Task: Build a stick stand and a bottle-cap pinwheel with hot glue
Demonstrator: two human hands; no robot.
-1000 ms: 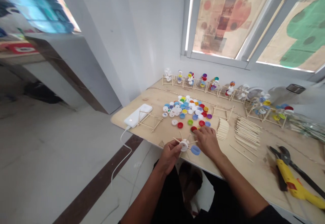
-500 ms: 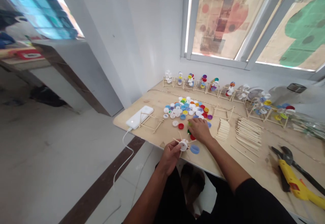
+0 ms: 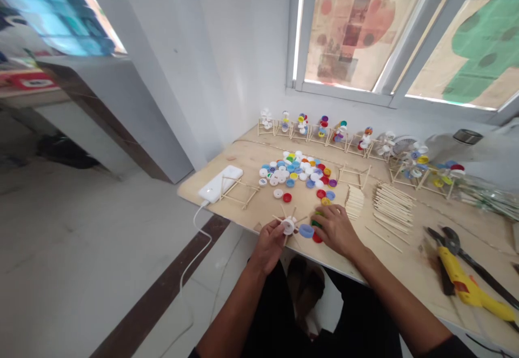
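Observation:
My left hand holds a white bottle cap with several thin wooden sticks poking out of it like spokes, just above the near edge of the plywood table. My right hand rests palm down on the table beside it, fingers over a green cap and a red cap. A light blue cap lies between the two hands. Behind them spreads a heap of coloured bottle caps.
A white power bank with a cable and a stick frame lie at the left. Piles of wooden sticks, a yellow glue gun and pliers lie at the right. A row of small cap windmills lines the wall under the window.
My right hand reached out to the cap heap, then drew back toward me, dragging a green and a red cap to the near edge. My left hand stayed on the spoked cap.

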